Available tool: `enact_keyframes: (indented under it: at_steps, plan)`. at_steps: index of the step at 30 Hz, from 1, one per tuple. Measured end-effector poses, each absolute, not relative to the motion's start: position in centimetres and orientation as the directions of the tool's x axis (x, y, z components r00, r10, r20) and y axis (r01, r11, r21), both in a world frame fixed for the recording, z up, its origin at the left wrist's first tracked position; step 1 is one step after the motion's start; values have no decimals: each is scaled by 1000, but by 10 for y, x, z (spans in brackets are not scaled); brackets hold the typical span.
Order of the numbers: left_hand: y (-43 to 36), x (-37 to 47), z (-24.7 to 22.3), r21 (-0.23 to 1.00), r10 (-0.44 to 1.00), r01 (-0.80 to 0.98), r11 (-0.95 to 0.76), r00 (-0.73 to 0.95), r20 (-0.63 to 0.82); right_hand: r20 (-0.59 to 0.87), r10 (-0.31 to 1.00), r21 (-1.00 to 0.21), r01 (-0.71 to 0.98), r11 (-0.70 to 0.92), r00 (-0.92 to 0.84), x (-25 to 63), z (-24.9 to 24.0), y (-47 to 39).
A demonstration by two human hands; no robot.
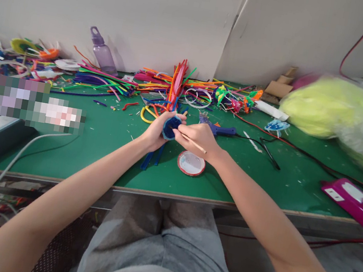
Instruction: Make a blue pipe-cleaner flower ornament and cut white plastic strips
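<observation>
The blue piece (169, 127) was over the middle of the desk (246, 185), its dark hollow turned up toward you, and the wooden stick (196, 144) slanted away from it, rightward and nearer you. Your left hand (155, 134) curled partly closed around the blue piece; your right hand (201, 138) pinched the stick.

Up by the wall, to your left, a purple bottle (104, 53) leans back on the green table (100, 159). To your right, a magenta power strip (354, 200) lies near the edge, with yellow-green material (329, 106) in clear plastic beyond it.
</observation>
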State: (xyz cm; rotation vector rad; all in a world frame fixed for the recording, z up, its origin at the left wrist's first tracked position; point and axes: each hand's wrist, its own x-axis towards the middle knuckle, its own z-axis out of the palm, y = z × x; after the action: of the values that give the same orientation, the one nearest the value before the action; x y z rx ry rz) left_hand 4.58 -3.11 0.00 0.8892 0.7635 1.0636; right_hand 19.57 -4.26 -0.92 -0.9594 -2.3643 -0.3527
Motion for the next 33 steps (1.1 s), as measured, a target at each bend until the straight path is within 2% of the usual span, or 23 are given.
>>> enact_keyframes:
  at_steps: [33]
  plan:
    - [-31, 46, 0, 892, 944, -395, 219, 318, -91, 598, 542, 70, 712, 698, -590, 196, -10, -42]
